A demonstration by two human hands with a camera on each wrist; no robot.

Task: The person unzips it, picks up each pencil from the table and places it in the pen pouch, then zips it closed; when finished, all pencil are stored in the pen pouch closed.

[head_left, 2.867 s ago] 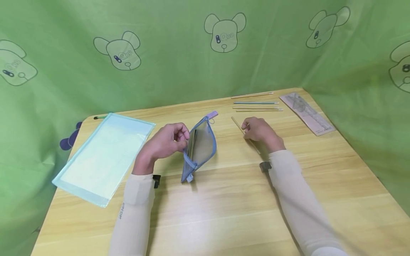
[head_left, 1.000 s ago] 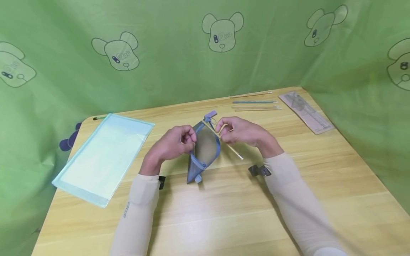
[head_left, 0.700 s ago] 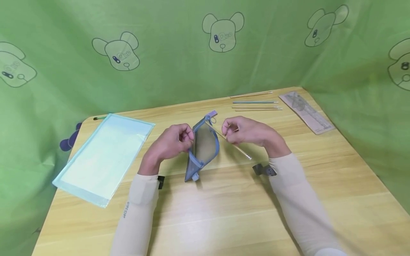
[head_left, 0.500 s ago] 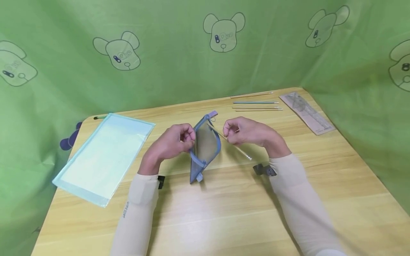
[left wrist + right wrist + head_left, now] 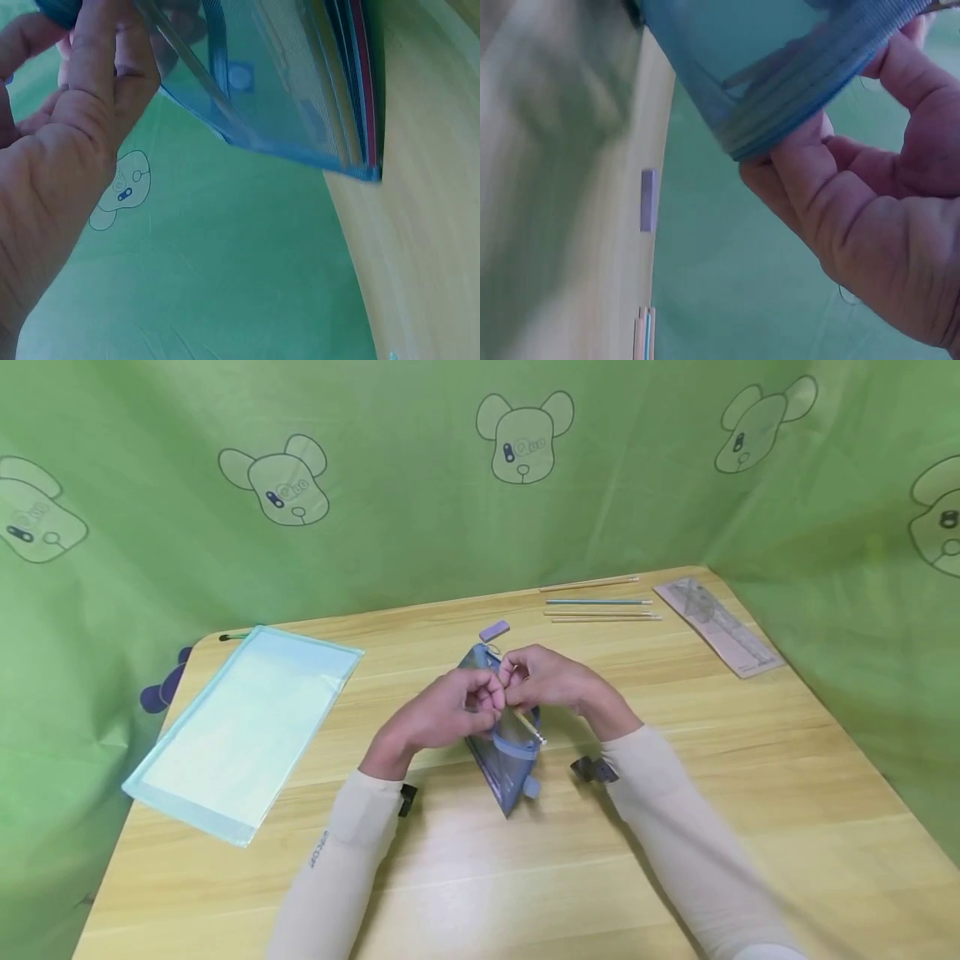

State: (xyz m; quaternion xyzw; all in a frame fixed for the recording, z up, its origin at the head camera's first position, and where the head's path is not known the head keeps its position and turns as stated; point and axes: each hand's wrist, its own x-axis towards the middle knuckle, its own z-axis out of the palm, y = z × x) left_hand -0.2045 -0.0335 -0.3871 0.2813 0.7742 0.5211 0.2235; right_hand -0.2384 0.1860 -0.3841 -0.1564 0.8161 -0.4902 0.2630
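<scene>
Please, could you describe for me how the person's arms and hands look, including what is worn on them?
The left hand and right hand show no gloves. The left sleeve and right sleeve are long, cream-coloured; the left carries small dark lettering, too small to read surely. Small black devices sit at both wrists.

A green curtain (image 5: pixel 405 552) (printed with bear heads (image 5: pixel 525 443)) hangs beyond the right hand (image 5: pixel 551 681); under that hand, a wood-grain tabletop (image 5: pixel 600 877) shines.
</scene>
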